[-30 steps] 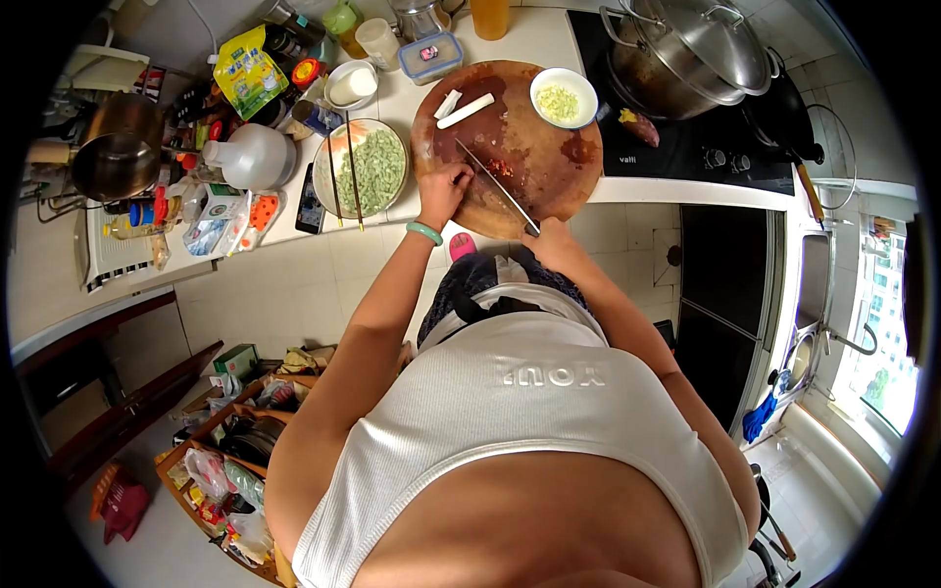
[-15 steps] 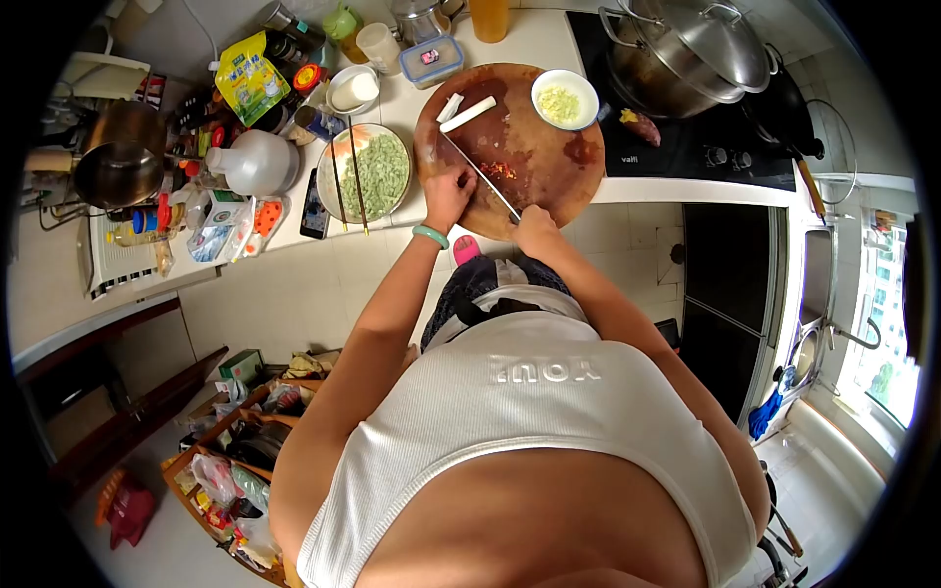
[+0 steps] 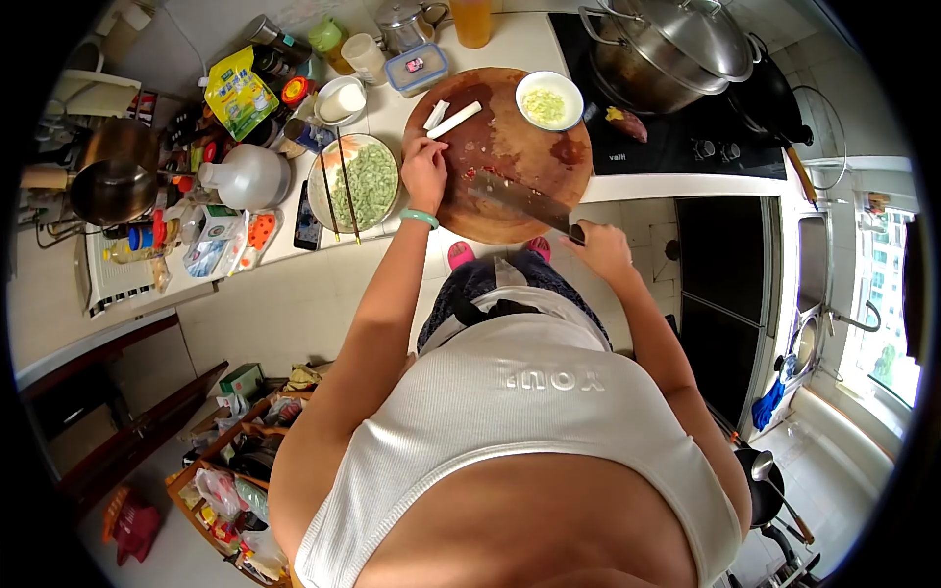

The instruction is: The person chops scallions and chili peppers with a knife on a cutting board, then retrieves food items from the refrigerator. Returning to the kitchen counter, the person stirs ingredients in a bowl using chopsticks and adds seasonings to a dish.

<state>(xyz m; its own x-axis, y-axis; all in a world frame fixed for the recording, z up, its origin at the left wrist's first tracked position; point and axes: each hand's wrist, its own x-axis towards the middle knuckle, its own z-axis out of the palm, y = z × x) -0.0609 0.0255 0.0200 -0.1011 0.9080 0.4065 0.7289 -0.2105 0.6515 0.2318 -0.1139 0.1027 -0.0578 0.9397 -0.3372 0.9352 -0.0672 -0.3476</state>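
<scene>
In my right hand (image 3: 602, 251) is the handle of a cleaver (image 3: 524, 201). Its broad blade lies low over the front half of the round wooden cutting board (image 3: 559, 186), touching or just above chopped red chili (image 3: 493, 173). My left hand (image 3: 425, 174), with a green bangle at the wrist, rests at the board's left edge. Its fingers reach forward, slightly bent and apparently holding nothing, just short of two white scallion stalks (image 3: 456, 120). A white bowl of chopped pale pieces (image 3: 544, 104) sits on the board's far right.
Left of the board stands a bowl of green food (image 3: 368, 186) with chopsticks (image 3: 347, 191) across it, beside a phone (image 3: 308, 216). Behind are a lidded plastic box (image 3: 417, 69) and a small white bowl (image 3: 341, 101). A steel pot (image 3: 652, 64) occupies the black stove at right.
My right hand has moved right and slightly down with the cleaver, whose blade has turned from edge-on to showing its flat side. My left hand has shifted left and up, toward the scallion stalks.
</scene>
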